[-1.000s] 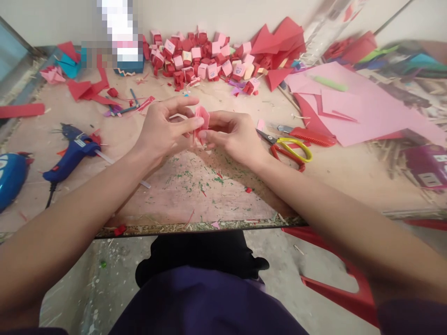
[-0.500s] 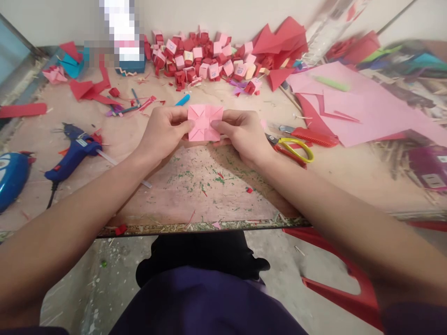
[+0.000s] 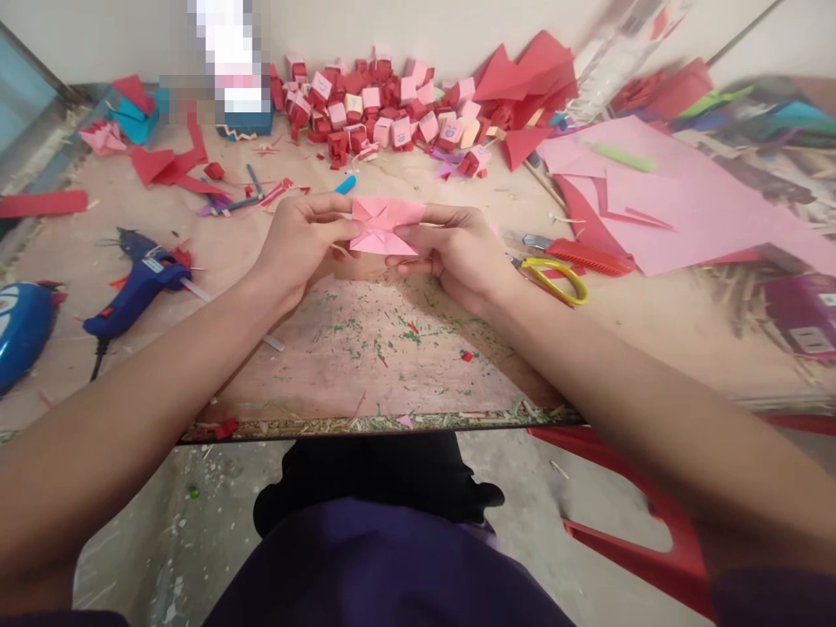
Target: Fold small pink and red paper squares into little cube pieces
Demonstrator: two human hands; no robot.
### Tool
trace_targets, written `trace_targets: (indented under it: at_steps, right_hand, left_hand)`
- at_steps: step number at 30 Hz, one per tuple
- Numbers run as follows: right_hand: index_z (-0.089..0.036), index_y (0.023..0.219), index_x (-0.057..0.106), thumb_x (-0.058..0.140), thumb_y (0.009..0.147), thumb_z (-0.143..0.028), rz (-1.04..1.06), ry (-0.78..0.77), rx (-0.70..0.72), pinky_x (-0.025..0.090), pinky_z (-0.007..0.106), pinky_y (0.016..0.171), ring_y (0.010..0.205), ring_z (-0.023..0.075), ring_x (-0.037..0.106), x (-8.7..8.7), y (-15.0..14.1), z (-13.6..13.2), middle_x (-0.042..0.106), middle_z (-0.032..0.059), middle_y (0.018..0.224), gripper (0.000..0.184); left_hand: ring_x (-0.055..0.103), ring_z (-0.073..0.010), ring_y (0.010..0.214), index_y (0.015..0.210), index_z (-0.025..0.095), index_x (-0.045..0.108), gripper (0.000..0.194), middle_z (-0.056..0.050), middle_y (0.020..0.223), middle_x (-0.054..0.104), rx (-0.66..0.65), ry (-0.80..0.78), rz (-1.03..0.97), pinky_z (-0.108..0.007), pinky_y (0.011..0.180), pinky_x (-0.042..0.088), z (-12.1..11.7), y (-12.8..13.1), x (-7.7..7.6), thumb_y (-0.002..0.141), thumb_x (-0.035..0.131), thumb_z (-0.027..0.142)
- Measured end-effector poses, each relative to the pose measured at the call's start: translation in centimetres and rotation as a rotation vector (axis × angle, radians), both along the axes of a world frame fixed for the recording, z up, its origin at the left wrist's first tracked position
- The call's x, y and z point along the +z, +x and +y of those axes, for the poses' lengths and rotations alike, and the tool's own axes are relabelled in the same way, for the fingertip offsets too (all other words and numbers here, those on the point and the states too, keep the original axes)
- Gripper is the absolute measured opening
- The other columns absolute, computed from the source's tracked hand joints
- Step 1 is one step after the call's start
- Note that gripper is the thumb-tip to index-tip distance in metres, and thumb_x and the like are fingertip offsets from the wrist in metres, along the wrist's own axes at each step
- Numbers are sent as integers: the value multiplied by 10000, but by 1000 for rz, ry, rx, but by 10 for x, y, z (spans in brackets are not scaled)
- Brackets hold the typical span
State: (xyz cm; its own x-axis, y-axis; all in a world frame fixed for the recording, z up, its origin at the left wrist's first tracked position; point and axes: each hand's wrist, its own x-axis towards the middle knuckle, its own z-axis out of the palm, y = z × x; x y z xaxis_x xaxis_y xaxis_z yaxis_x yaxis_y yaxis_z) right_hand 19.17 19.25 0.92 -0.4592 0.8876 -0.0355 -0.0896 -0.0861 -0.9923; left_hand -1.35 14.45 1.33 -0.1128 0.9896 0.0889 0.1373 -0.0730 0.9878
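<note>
- Paper piece [image 3: 387,213], pink with diagonal creases, was held up between both hands, above the table [image 3: 366,374]; lower part was angled differently from upper part.
- Left hand [image 3: 293,244] pinched its left edge, thumb in front, index finger at the upper corner.
- Right hand [image 3: 467,248] gripped the right side, thumb on the front, other fingers behind and below, partly hidden.
- Blue pen [image 3: 346,185] lay just beyond the left fingers, partly covered.
- Scissors [image 3: 555,280], yellow handle visible, lay beside the right wrist, partly hidden; red cutter [image 3: 584,255] was just beyond.
- Blue glue gun [image 3: 134,287] lay on the left side, near the left forearm.
- Paper cubes [image 3: 392,109], pink, red and cream, were piled at the back.
- Pink sheets [image 3: 705,192] lay at right, green marker [image 3: 623,157] on top.
</note>
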Motion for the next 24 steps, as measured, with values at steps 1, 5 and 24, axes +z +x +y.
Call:
trace_targets:
  at_steps: [1, 5, 24]
  right_hand:
    - [-180, 983, 831, 829, 845, -213, 4, -14, 0, 712, 333, 727, 816, 223, 808, 1, 0, 0, 784, 55, 847, 142]
    - [-190, 1037, 840, 832, 847, -205, 8, -32, -16, 710, 312, 699, 782, 202, 808, 2, 0, -1, 793, 43, 876, 191]
    - [-183, 893, 816, 902, 836, -367, -96, 86, 13, 640, 281, 655, 802, 199, 757, 2, -1, -5, 780, 50, 836, 211]
  left_hand:
    - [663, -157, 764, 869, 224, 731, 118, 20, 779, 756, 4, -7, -14, -302, 662, 557, 0, 0, 1, 824, 827, 277]
    - [636, -157, 731, 863, 227, 742, 78, 11, 756, 744, 45, -76, -103, -306, 628, 522, -2, 5, 8, 823, 805, 250]
    - [645, -130, 684, 932, 261, 826, 260, 16, 835, 778, -2, 115, -41, -280, 598, 574, -2, 6, 0, 738, 824, 88]
